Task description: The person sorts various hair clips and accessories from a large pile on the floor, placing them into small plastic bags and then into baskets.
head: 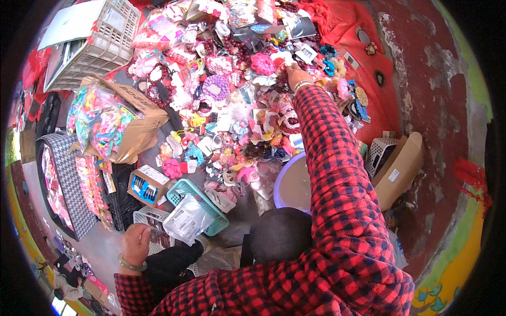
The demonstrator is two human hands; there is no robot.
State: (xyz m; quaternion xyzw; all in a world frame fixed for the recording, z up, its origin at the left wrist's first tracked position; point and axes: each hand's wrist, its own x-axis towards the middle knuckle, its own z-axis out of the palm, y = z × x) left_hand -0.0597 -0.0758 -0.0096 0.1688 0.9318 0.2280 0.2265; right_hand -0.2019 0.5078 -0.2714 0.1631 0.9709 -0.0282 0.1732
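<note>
A large heap of hair accessories, scrunchies and bead strings covers the surface before me. My right hand (298, 78) reaches into its upper right part, fingers bent down beside a bright pink crocheted flower (263, 64); whether it grips anything is hidden. At lower left, my left hand (135, 243) is closed near a clear plastic bag with a white label (187, 219), and it seems to pinch the bag's thin edge. The bag lies over a teal plastic basket (219, 225). A purple scrunchie (215, 87) lies near the middle of the heap.
Left stand a cardboard box (138, 136) with bags of colourful pieces, a white plastic crate (103, 51) and a small box of black items (144, 189). A purple-rimmed basin (278, 185) is partly under my right arm. A curved cardboard piece (397, 173) stands at right on red cloth's near side.
</note>
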